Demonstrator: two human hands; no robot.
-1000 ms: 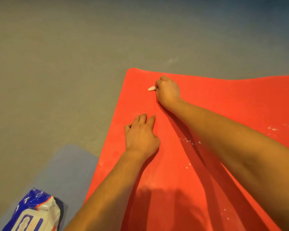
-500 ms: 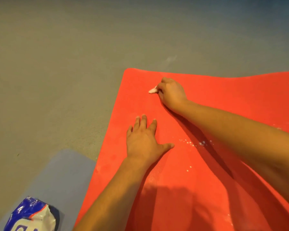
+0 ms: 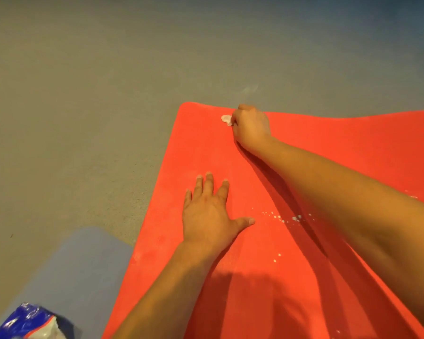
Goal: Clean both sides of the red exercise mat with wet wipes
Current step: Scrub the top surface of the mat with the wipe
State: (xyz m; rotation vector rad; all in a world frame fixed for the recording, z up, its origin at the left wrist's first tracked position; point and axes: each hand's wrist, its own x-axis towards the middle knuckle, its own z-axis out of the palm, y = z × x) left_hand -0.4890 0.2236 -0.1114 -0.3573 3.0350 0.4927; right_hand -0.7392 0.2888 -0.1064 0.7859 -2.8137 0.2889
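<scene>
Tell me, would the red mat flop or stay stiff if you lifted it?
Probably floppy: the mat looks thin, and its far edge waves instead of lying straight. It may slide too: the left hand presses flat on it while the right hand holds a wipe to it.

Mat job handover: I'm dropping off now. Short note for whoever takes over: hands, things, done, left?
Right hand grips a balled wipe against the mat near its far left corner.
Left hand lies flat on the mat, fingers spread, nearer the body.
Wipe pack sits at lower left, off the mat.
Done: wiping is under way on this side; how much is clean, cannot tell.
Left: white specks beside the left thumb, and likely the other side.
</scene>
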